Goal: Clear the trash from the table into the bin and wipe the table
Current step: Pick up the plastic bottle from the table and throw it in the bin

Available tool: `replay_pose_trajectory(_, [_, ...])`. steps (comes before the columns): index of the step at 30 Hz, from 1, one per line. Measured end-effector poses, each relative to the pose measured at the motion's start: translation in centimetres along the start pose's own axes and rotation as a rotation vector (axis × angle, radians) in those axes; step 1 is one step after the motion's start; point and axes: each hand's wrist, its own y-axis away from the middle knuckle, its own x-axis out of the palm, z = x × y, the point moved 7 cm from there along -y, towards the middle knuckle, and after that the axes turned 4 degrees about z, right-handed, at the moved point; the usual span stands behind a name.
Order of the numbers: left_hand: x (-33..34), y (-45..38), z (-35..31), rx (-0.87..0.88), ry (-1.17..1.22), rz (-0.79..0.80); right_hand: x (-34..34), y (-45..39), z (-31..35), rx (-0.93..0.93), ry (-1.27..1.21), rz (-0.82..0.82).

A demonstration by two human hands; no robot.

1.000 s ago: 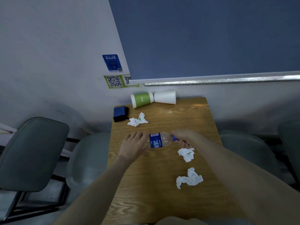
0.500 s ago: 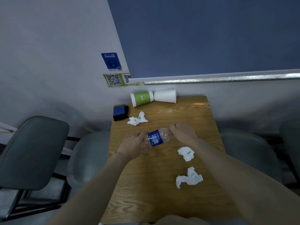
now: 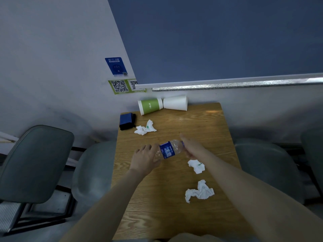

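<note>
Head view: the left hand (image 3: 145,158) has its fingers curled around the base end of a clear plastic water bottle with a blue label (image 3: 168,151), clamped on it. The right hand (image 3: 193,148) closes over the neck end, where a bit of blue cap shows; its fingers wrap that end, though how tightly cannot be told. The bottle is held nearly level, neck slightly higher, above the middle of the wooden table (image 3: 174,215); it looks empty or nearly so. Its label carries white Chinese characters, including 水.

Three crumpled white tissues lie on the table: one (image 3: 196,165) just beside the right wrist, one (image 3: 200,191) nearer the person, one (image 3: 145,128) farther back on the left. At the far edge a green paper cup (image 3: 150,106) and a white paper cup (image 3: 175,103) lie on their sides, bases touching; their insides are hidden. The green cup's small white lettering is unreadable. A folded blue cloth (image 3: 127,119) sits on the far left corner. QR-code stickers (image 3: 119,86) are on the wall.
</note>
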Motion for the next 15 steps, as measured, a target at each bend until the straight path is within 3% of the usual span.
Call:
replay_pose_trajectory(3, [0.3, 0.1, -0.4, -0.089, 0.075, 0.03, 1.7, 0.2, -0.6, 0.063, -0.383, 0.088])
replay_pose_trajectory(5, [0.8, 0.5, -0.7, -0.157, 0.139, 0.072, 2.5, 0.0, -0.8, 0.057, -0.509, 0.124])
replay_pose_trajectory(10, [1.4, 1.3, -0.9, -0.233, 0.251, 0.13, 3.9, 0.3, -0.5, -0.025, -0.499, 0.181])
replay_pose_trajectory(15, [1.2, 1.8, -0.4, -0.205, 0.317, 0.14, 3.5, 1.1, -0.8, -0.05, -0.526, 0.094])
